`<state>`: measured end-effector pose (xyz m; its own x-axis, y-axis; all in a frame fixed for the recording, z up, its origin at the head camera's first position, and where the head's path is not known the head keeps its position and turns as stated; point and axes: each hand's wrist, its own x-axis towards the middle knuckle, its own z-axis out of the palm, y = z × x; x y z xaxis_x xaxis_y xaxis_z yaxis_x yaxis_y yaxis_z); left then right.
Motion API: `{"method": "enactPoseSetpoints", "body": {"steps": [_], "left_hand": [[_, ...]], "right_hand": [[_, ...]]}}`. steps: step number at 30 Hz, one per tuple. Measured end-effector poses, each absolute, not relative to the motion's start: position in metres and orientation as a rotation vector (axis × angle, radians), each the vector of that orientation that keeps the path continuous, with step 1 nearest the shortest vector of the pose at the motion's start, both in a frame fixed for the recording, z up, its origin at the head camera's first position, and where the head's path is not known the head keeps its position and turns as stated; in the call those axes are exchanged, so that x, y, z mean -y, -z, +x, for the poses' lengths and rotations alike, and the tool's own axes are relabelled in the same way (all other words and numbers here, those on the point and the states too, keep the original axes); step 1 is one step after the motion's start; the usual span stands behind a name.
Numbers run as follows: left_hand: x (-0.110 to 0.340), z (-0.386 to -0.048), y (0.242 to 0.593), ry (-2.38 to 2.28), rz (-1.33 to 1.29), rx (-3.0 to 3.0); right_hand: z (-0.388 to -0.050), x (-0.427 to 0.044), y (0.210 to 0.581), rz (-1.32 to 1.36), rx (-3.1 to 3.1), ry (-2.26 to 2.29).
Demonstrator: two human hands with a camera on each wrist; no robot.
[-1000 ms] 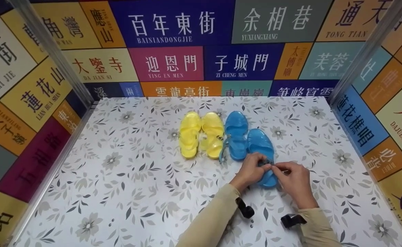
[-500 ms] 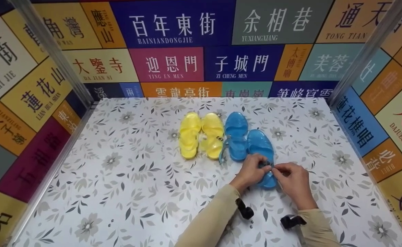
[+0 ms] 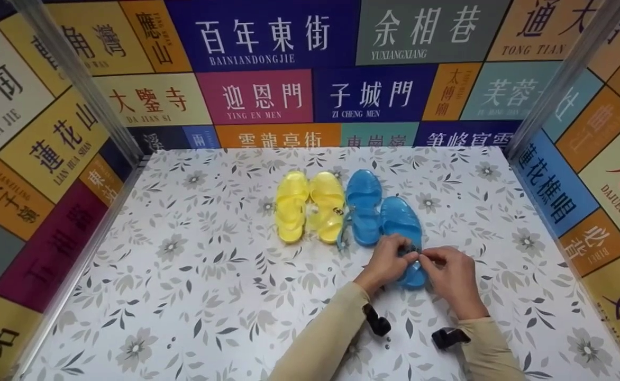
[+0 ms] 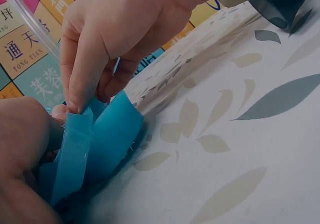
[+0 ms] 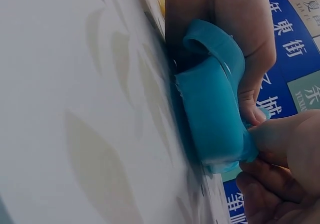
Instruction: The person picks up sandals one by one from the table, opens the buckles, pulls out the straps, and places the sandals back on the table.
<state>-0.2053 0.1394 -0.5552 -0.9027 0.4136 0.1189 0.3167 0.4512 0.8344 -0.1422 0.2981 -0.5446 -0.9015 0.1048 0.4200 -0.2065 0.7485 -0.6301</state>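
A blue sandal (image 3: 401, 216) lies on the table, nearest to me of the two blue ones, its heel toward me. At its left side my left hand (image 3: 389, 260) holds the ankle strap (image 4: 74, 154) near the buckle area, which the fingers largely hide. From the right, my right hand (image 3: 452, 272) pinches the strap's end between thumb and forefinger. In the right wrist view the sandal's heel (image 5: 212, 114) stands beside both hands, and the strap loops above it. The other blue sandal (image 3: 364, 206) lies just to the left, its strap hanging loose on its left side.
Two yellow sandals (image 3: 292, 209) lie side by side left of the blue ones. The table (image 3: 209, 296) has a flower-and-leaf cover. Panels with street names (image 3: 260, 98) wall in the back and both sides. Each wrist bears a black camera mount (image 3: 450, 338).
Both hands stay at the same strap with only slight finger movement. The head view shifts a little; the sandals keep their places.
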Motion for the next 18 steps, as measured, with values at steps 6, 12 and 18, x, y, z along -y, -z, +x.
{"method": "enactPoseSetpoints", "body": {"steps": [6, 12, 18], "left_hand": [[-0.1420, -0.2040, 0.5555, -1.486, 0.601, -2.546], [-0.1414, -0.2033, 0.5550, -1.497, 0.608, -2.536], [-0.1388, -0.2064, 0.5555, -1.520, 0.665, -2.527]], "right_hand": [[-0.1402, -0.3037, 0.5348, 0.017, 2.642, -1.069], [-0.1396, -0.3005, 0.5363, 0.026, 2.628, -0.995], [-0.1426, -0.2954, 0.5435, 0.110, 2.499, -0.929]]}}
